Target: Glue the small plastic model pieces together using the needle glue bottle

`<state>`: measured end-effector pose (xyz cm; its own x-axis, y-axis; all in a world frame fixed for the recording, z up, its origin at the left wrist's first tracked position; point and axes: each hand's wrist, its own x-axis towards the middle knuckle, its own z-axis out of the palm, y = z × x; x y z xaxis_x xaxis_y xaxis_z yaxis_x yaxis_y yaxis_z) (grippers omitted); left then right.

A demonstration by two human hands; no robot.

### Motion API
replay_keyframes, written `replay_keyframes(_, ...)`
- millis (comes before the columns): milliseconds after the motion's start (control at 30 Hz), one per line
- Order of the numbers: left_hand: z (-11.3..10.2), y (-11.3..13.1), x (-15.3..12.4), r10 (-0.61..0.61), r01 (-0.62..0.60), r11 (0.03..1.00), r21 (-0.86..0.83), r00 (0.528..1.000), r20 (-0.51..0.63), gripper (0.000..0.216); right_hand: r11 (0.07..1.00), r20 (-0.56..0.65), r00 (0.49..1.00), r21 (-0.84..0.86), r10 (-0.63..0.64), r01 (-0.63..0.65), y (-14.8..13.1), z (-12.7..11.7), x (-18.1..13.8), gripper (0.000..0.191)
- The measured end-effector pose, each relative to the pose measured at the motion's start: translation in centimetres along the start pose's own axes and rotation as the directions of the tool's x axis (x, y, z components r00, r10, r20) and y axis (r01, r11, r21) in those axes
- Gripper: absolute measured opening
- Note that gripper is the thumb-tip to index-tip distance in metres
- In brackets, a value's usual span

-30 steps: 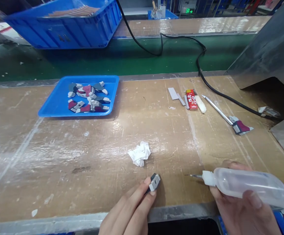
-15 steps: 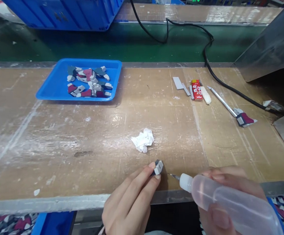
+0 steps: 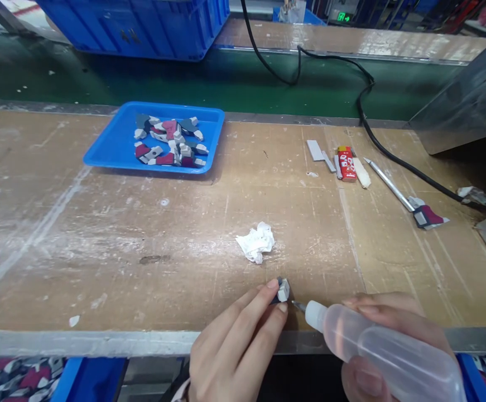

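Observation:
Between the fingertips of my left hand is a small grey and dark angular plastic piece, held just above the table's front edge. My right hand is wrapped round a translucent squeeze bottle that lies tilted, its white cap and thin metal needle tip pointing left. The needle's end is very close to the piece's lower right side; whether they touch I cannot tell. Just beyond my left fingers lies a crumpled white tissue.
A blue tray with several grey and maroon pieces stands at the back left. Rightward lie a red lighter, a metal pen-like knife, a maroon-grey piece and a black cable. Behind is a big blue crate.
The needle tip has come nearer to the small piece. The whole scene has shifted slightly right and down in view. Both hands keep their holds.

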<state>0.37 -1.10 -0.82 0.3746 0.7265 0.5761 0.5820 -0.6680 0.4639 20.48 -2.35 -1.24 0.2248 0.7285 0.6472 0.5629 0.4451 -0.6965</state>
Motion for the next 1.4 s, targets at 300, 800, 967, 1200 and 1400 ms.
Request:
replay_keyframes(300,0.3,0.3,0.3,-0.012,0.015,0.998,0.057,0.998,-0.054,0.026,0.991,-0.126,0.988,0.084,-0.091,0.102,-0.1,1.6,0.3,0.028)
replay_keyframes(800,0.5,-0.2,-0.1,0.026,-0.017,0.995,0.100,0.996,-0.090,0.027,0.992,-0.332,0.938,0.036,-0.100,0.119,-0.1,2.1,-0.2,0.024)
replay_keyframes(967,-0.5,0.0,-0.3,-0.014,0.016,0.998,-0.060,0.999,0.036,0.015,0.958,-0.400,0.893,0.266,0.208,-0.104,-0.5,2.5,-0.1,0.018)
replay_keyframes(1200,-1.3,-0.8,2.5,0.062,-0.057,0.998,-0.036,0.986,0.158,0.017,0.923,-0.319,0.908,0.353,0.272,-0.153,-1.1,2.0,0.3,0.021)
replay_keyframes(1400,-2.5,-1.0,4.9,0.246,-0.275,0.960,0.060,0.923,0.296,0.018,0.934,-0.286,0.916,0.299,0.282,-0.195,-1.8,1.7,-0.1,0.023)
